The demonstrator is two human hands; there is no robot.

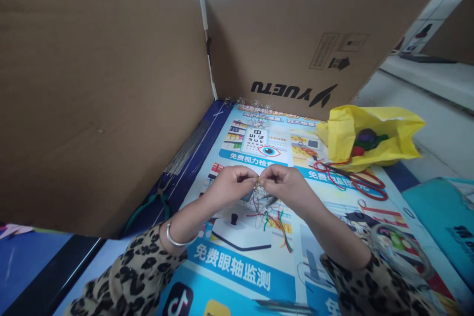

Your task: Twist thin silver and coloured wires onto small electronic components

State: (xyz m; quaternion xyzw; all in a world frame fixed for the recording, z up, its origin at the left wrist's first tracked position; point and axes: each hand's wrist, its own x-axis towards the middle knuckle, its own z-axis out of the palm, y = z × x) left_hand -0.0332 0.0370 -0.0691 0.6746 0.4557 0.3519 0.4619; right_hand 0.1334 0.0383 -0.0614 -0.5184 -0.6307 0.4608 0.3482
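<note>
My left hand [234, 186] and my right hand [286, 186] meet over the middle of the printed poster, thumb and forefinger of each pinched together. Between the fingertips is a tangle of thin wire [260, 202], which hangs just below them. The exact spot they pinch is tiny and partly hidden by the fingers. Short red, green and yellow threads [283, 229] trail below the wire, near my right wrist. Whether they are attached to it I cannot tell.
Cardboard panels [296, 39] stand at the left and back. A yellow bag [340, 133] with yarn balls, red-handled scissors [370, 185] and a coil of wire [425, 261] lie at right. Green-handled pliers [163, 200] and straight wires [189, 148] lie left. More tangled wire [259, 116] sits behind.
</note>
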